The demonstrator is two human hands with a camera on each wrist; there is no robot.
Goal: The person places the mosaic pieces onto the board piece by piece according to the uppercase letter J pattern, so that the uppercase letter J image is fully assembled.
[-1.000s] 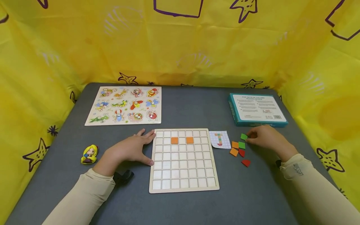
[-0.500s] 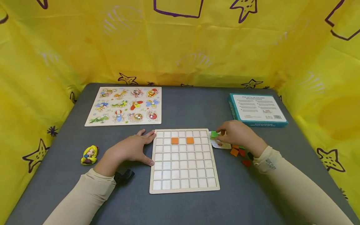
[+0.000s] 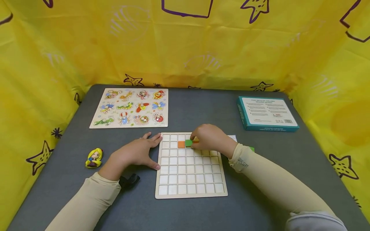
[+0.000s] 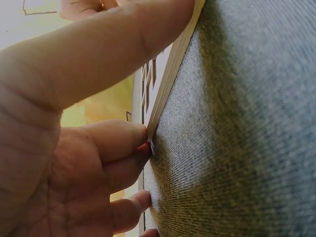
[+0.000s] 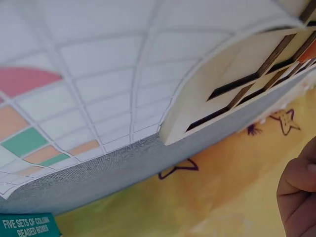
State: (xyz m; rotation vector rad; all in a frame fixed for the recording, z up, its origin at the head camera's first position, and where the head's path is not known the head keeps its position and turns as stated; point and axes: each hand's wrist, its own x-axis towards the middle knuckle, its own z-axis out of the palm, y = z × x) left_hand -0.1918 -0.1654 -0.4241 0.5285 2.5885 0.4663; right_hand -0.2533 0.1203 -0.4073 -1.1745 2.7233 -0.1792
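A wooden grid board (image 3: 191,195) lies flat on the grey table. My left hand (image 3: 134,155) rests at its left edge, fingers spread. The left wrist view shows the thumb (image 4: 113,47) and fingertips touching the board's side. Over the grid's second row, my right hand (image 3: 212,138) pinches a green square tile (image 3: 188,143) between thumb and fingers. An orange tile (image 3: 181,144) sits in the cell just left of it. Another orange tile (image 3: 196,140), to the right, is mostly covered by the right fingers. Whether the green tile lies fully in its cell is hidden.
A paper pattern card (image 5: 108,89) lies by the board's right edge, mostly behind the right arm. A green tile (image 3: 252,149) peeks out beyond the sleeve. Around stand a teal box (image 3: 268,112), an insect puzzle (image 3: 131,109) and a yellow-haired figurine (image 3: 94,158).
My right hand has picked up a green tile from the loose pile and carried it left, over the card, to the gap between the two orange tiles. The left hand stays at the board's edge.
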